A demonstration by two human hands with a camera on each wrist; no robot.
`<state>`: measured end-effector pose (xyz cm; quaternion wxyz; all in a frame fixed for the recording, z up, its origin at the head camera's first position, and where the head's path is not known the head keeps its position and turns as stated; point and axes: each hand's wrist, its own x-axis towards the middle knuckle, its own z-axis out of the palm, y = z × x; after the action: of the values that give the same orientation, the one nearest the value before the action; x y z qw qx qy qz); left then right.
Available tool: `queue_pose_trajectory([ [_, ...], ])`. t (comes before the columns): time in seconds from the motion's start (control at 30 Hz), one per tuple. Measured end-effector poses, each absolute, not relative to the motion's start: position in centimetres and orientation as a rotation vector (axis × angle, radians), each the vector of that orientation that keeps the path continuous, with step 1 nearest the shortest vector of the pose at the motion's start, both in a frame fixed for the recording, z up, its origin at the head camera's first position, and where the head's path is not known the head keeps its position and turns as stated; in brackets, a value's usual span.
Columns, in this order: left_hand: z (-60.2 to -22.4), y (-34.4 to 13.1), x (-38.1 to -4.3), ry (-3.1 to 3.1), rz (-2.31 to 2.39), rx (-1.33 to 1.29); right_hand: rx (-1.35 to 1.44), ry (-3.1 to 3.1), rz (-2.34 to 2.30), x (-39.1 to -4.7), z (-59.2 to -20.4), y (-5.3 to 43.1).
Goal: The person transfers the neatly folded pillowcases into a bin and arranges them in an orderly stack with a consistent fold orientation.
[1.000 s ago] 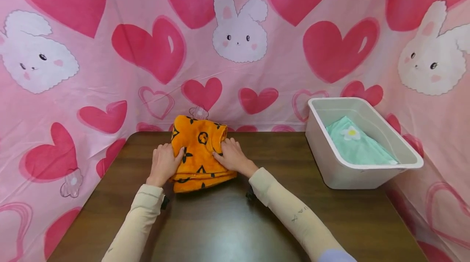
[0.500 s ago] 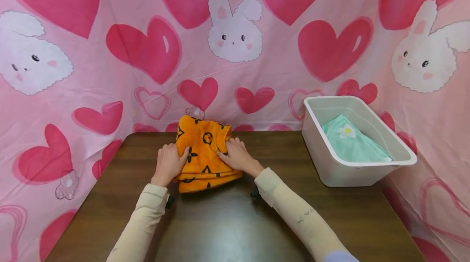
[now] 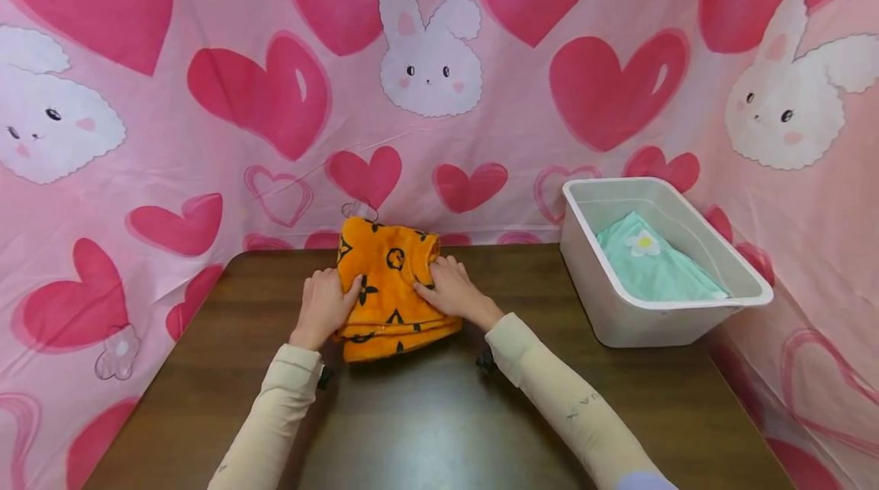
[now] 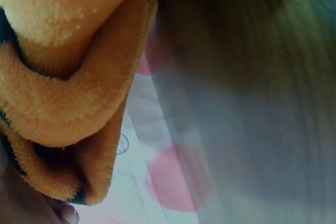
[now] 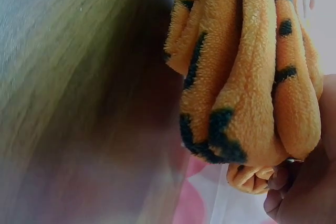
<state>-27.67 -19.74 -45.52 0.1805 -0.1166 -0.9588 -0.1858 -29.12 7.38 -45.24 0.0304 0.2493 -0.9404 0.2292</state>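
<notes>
A folded plush orange towel [image 3: 391, 276] with black flower and letter prints is between my two hands over the far half of the table. My left hand [image 3: 324, 307] grips its left side, thumb on top and the other fingers underneath or behind. On the opposite side my right hand [image 3: 455, 291] holds the edge in the same way. Thick stacked folds of the towel [image 5: 257, 77] fill the right wrist view, fingertips curled in at the bottom right. In the left wrist view, looped layers of the towel [image 4: 68, 103] hang beside the wooden surface.
A whitish plastic bin [image 3: 604, 299] stands at the right of the wooden table [image 3: 426, 421]. Inside it lies a mint green cloth [image 3: 669, 269] with a white flower. A pink curtain [image 3: 295, 124] printed with hearts and rabbits encloses the back and sides.
Both hands have shifted slightly right across the table with the towel between them, their grip unchanged. The head view has turned a little, sliding the bin and curtain leftward.
</notes>
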Motion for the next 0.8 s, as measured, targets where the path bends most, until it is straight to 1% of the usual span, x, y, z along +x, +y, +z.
queue_pose_trajectory([
  [0.43,-44.7,-18.0,-27.8,-2.669,-0.526,-0.374,0.727,-2.905,0.714,-29.1,-44.6,8.9],
  [0.8,-44.9,-16.5,-28.0,-2.675,-0.548,-0.373,0.686,-2.914,0.717,-29.2,-44.5,10.1],
])
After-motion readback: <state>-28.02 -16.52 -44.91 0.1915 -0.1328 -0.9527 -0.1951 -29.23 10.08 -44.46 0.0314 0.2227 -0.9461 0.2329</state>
